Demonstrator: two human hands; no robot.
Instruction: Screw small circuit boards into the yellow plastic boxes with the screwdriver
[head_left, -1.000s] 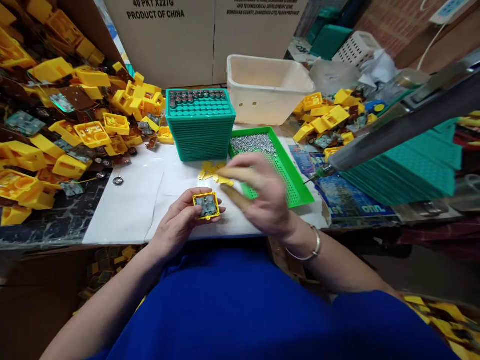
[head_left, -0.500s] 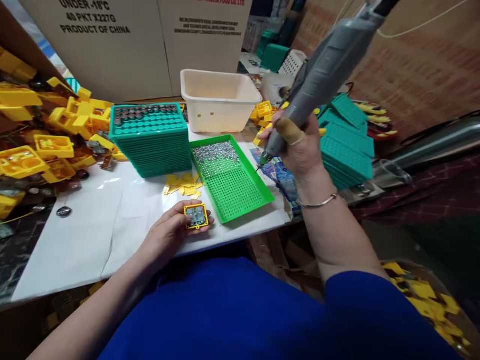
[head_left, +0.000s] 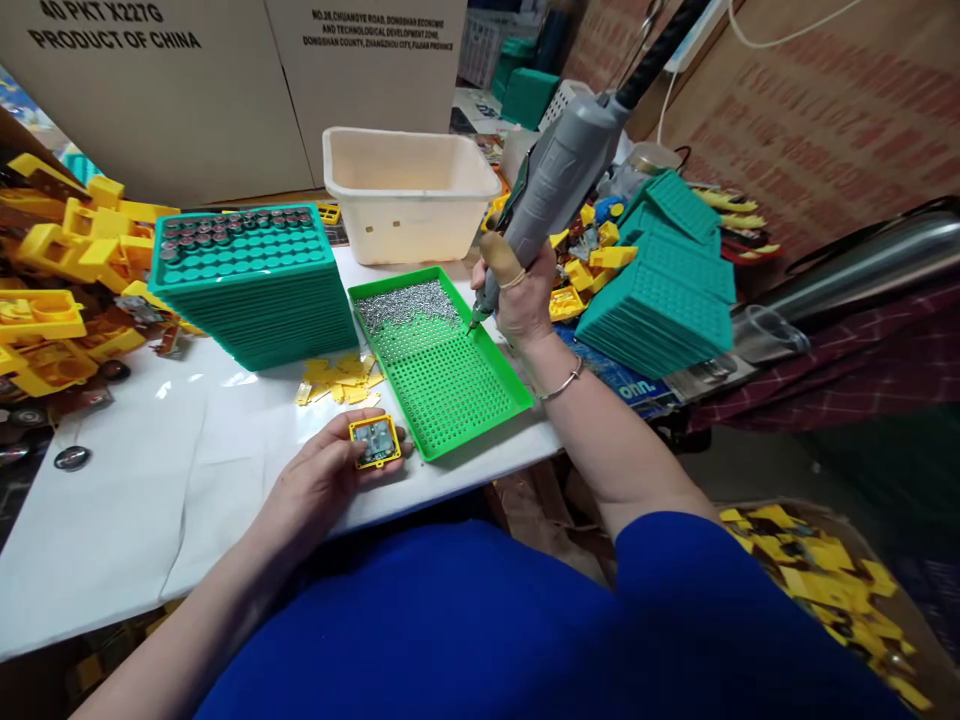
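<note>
Currently, the right hand has its grip closed around the grey powered driver, bit directed down at the right wall of the green tray, near the small metal parts; contact cannot be determined. The left hand grips the yellow-rimmed unit between thumb and fingers, board side up, above the worktop and just beside the tray's near left corner. The step in hand appears to be positioning the bit at the metal parts. For good results, clear the tray wall, bring the driver closer to upright and lower it lightly, without scattering the pile. Keep the unit level and confine the left thumb to its edge, leaving the board and corner holes unobstructed. Compared with half a second earlier, the bit has shifted from outside the tray's right wall to that wall, while the left-hand grip is unchanged.
</note>
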